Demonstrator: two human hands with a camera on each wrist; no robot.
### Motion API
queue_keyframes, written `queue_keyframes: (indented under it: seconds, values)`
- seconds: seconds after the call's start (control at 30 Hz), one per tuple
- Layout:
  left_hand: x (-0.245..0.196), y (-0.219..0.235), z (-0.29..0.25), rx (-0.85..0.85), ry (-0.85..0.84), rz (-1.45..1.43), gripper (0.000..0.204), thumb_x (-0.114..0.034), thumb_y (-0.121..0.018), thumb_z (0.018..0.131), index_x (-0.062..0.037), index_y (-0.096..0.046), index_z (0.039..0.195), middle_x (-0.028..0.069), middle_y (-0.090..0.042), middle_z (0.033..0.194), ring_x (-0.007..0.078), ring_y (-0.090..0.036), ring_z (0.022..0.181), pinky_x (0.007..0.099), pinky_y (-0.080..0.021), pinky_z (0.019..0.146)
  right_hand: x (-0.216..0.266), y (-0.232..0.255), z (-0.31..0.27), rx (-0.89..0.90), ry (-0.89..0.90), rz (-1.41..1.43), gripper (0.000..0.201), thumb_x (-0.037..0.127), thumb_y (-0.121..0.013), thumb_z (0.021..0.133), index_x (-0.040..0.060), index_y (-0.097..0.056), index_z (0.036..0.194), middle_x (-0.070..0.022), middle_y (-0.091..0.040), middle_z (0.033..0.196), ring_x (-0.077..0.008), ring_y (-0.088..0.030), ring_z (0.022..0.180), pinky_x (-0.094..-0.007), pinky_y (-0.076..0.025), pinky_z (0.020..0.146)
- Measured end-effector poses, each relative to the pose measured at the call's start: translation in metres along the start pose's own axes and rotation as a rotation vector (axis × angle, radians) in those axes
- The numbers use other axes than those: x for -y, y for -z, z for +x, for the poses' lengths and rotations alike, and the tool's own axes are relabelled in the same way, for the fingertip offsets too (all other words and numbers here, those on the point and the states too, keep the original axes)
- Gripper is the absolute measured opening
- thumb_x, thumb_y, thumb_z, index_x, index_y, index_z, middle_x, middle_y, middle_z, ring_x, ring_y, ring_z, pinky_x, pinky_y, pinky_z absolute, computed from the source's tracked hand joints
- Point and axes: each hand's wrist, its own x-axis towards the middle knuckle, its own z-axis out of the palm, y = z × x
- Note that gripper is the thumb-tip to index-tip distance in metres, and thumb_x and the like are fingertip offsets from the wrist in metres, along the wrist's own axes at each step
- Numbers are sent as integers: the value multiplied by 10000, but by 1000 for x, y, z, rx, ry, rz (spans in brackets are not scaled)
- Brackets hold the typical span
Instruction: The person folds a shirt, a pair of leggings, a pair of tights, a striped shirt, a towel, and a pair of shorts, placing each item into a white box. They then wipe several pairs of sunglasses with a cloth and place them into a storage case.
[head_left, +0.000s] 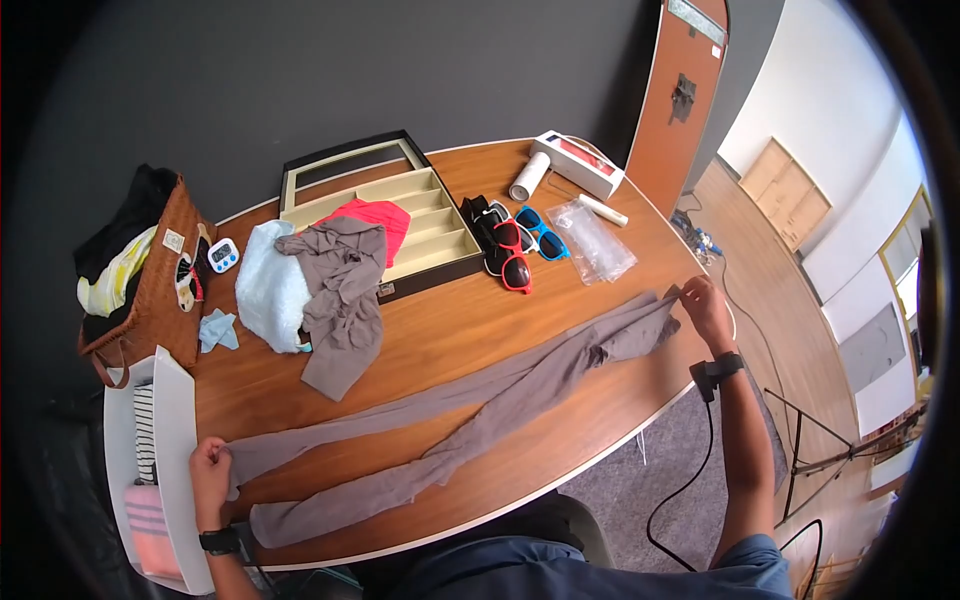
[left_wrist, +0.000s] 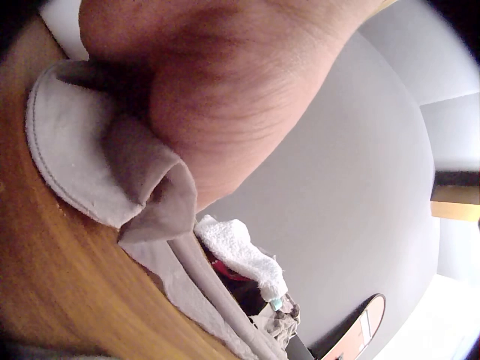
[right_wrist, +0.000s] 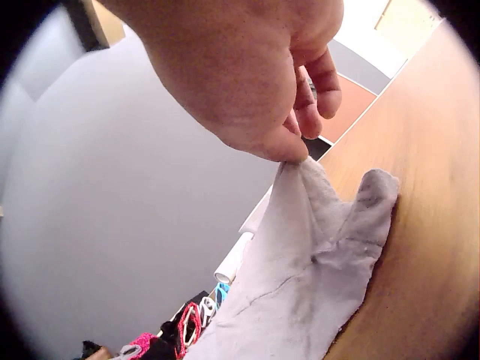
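Long taupe-grey leggings (head_left: pixel 450 455) lie stretched across the table (head_left: pixel 560 440), their two legs running side by side to the left. At the table's left end my left hand (head_left: pixel 210 478) grips the end of the farther leg; in the left wrist view, its stitched hem (left_wrist: pixel 82 157) curls open under the palm. The nearer leg's end lies free on the wood. At the right end my right hand (head_left: pixel 706 312) pinches a corner of the upper part between thumb and finger, lifting it to a point in the right wrist view.
Behind lie a compartment box (head_left: pixel 435 215), a crumpled grey garment (head_left: pixel 340 290), a light-blue fluffy cloth (head_left: pixel 270 290), sunglasses (head_left: pixel 515 265) and a plastic bag (head_left: pixel 603 245). To the left stand a woven basket (head_left: pixel 165 290) and a white bin (head_left: pixel 180 420) holding folded cloths.
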Motion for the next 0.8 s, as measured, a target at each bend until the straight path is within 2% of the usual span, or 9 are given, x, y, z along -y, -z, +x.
queue_keyframes:
  seconds: [0.2, 0.27, 0.33, 0.4, 0.43, 0.47, 0.53, 0.7, 0.8]
  values:
    - [7, 2, 3, 34, 13, 38, 13, -11, -576, 854, -2, -585, 858, -25, -480, 666, 68, -448, 601, 241, -376, 540, 0, 20, -13, 89, -16, 235, 46, 4, -617, 787, 2, -572, 777, -98, -663, 992, -171, -607, 819, -314, -507, 745]
    - [17, -1, 5, 17, 3, 19, 13, -9, -574, 852, -2, -585, 852, -25, -483, 665, 69, -449, 599, 244, -377, 539, -10, 30, -23, 296, -55, 621, 63, -13, -609, 794, 18, -561, 770, -88, -661, 964, -147, -599, 852, -292, -494, 763]
    - [25, -2, 7, 5, -11, -3, 15, -7, -572, 851, -1, -585, 846, -24, -486, 664, 70, -450, 597, 246, -379, 539, -10, 57, -37, 558, -115, 539, 66, -35, -611, 777, 27, -599, 795, -72, -670, 925, -137, -603, 856, -282, -495, 758]
    - [26, -1, 8, 4, -8, 7, 16, -8, -571, 854, -3, -585, 846, -24, -488, 665, 71, -454, 598, 246, -384, 545, -35, 65, -45, 796, -14, 132, 83, -17, -639, 766, 24, -630, 838, -61, -678, 871, -127, -618, 821, -280, -506, 727]
    - [24, 0, 8, 7, -11, 3, 16, -8, -571, 854, -3, -585, 846, -24, -488, 665, 71, -454, 598, 246, -384, 545, -23, 71, -49, 864, -153, 18, 120, 15, -671, 758, 17, -646, 875, -65, -678, 823, -129, -638, 794, -283, -517, 704]
    - [22, 1, 8, 22, -14, 28, 17, -11, -572, 856, -3, -584, 847, -22, -488, 665, 71, -455, 600, 246, -385, 546, -22, 69, -49, 861, -155, 17, 120, 15, -671, 758, 17, -646, 875, -65, -678, 823, -129, -638, 794, -283, -517, 704]
    - [19, 2, 8, 35, -14, 57, 18, -13, -573, 859, -3, -582, 848, -20, -488, 665, 71, -456, 601, 247, -387, 547, -22, 57, -42, 548, -233, 119, 142, 57, -677, 780, -3, -660, 908, -93, -694, 848, -150, -662, 814, -292, -524, 709]
    - [10, 3, 5, 53, -21, -1, 29, -26, -591, 861, 3, -594, 863, -11, -497, 659, 66, -462, 610, 249, -388, 546, -5, -16, -10, 308, -131, -90, 566, 342, -723, 806, -34, -572, 1202, -207, -681, 922, -347, -666, 917, -410, -514, 796]
    - [6, 8, 3, 89, -57, 9, 68, -44, -643, 855, 2, -605, 889, -17, -504, 661, 61, -460, 615, 244, -388, 546, 0, -44, 4, 380, -112, -49, 389, 268, -737, 773, -17, -650, 1024, -192, -668, 925, -298, -651, 862, -390, -507, 761]
